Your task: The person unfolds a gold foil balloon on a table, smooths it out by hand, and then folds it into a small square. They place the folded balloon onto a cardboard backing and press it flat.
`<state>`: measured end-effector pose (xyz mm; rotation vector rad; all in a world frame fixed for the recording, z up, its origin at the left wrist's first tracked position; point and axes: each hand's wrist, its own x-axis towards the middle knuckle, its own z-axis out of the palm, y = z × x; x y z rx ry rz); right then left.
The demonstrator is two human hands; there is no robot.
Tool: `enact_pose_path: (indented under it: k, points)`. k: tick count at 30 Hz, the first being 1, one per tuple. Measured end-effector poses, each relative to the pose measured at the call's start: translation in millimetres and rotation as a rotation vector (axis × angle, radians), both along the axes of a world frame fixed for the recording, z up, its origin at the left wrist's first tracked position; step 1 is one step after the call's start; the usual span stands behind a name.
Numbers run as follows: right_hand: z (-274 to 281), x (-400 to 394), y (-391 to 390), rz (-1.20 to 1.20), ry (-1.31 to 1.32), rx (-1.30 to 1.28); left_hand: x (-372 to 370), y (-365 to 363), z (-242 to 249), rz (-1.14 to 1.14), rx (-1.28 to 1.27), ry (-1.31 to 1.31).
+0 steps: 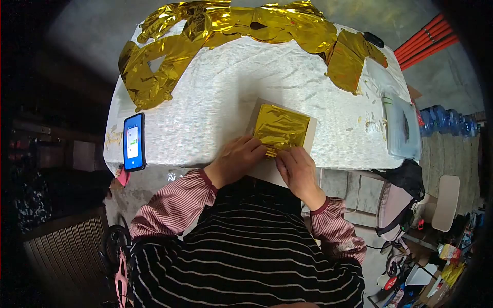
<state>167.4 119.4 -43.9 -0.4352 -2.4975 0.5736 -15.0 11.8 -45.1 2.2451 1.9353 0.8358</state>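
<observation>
A folded gold foil sheet lies on a grey-white card near the front edge of the table. My left hand has its fingers closed on the foil's lower left edge. At the lower right edge, my right hand pinches the same foil, a short gap away from the left. The foil between the fingertips is bunched into small creases. Both fingertips partly hide that edge.
Crumpled gold foil pieces stretch along the far side of the white table. A lit phone lies at the left edge. A clear plastic container stands at the right edge; a dark object lies at the far right corner.
</observation>
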Motion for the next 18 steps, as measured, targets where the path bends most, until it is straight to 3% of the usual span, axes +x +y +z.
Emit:
enact_pose_path:
  k: [9,18]
  points:
    - [2.6,0.3,1.1,0.029,0.062,-0.048,-0.4,-1.0,-2.7,-0.008,0.037,-0.118]
    - [-0.4,0.0,-1.6,-0.004,0.047,-0.062,3.4,2.1,-5.1,0.000,0.119,0.016]
